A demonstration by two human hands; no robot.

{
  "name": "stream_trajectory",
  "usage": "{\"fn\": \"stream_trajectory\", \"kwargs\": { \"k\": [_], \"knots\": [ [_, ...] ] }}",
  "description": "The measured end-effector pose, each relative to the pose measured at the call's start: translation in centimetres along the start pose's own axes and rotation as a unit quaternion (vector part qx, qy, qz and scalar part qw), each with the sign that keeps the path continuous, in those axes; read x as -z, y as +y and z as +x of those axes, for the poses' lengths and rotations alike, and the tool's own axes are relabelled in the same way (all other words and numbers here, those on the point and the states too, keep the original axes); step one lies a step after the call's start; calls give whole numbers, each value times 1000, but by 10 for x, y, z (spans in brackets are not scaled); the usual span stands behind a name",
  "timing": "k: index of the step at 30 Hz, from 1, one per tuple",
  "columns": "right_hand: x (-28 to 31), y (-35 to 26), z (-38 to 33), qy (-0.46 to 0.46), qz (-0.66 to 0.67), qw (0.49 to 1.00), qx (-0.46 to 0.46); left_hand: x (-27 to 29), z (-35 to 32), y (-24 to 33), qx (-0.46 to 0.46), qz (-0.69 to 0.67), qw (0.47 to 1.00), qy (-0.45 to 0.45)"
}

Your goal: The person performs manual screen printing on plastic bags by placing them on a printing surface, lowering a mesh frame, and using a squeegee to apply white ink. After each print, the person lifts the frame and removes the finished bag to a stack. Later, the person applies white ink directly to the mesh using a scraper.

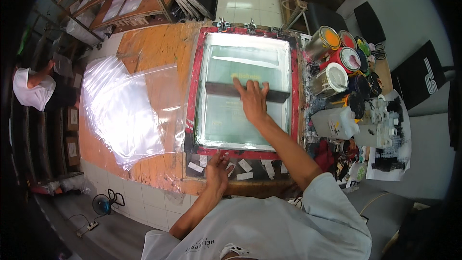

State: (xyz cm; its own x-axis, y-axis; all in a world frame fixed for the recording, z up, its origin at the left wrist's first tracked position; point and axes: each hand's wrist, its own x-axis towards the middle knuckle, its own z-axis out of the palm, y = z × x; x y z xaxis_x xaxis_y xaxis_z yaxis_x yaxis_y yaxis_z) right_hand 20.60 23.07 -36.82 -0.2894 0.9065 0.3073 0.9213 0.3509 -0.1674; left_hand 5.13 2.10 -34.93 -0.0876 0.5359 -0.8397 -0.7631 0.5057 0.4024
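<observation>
We find the right hand (pixel 254 100) holding a squeegee (pixel 225 90). The left hand (pixel 218 172) meets the red frame (pixel 250 154), its grip unclear.

Yellow ltrs (pixel 247 76) are showing on the screen (pixel 224 132), w/ fainter ones (pixel 235 107) sitting lower, dark ltrs (pixel 199 246) are running across the grey shirt (pixel 274 224), a white logo (pixel 430 75) is standing on the black panel (pixel 415 80) at R, & pale labels (pixel 73 116), too sm. to read, are marking brown boxes (pixel 71 126) at L.
</observation>
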Motion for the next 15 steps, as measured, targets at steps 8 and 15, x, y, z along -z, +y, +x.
{"fn": "stream_trajectory", "kwargs": {
  "k": [8, 15],
  "knots": [
    [-26, 59, 120, -29, 5, 999, 15, 9, 3, -2, 6, -16, 1000, -3],
    [-23, 58, 110, 28, -73, 997, 14, 12, -5, 1, -7, -9, 1000, -18]
  ]
}}
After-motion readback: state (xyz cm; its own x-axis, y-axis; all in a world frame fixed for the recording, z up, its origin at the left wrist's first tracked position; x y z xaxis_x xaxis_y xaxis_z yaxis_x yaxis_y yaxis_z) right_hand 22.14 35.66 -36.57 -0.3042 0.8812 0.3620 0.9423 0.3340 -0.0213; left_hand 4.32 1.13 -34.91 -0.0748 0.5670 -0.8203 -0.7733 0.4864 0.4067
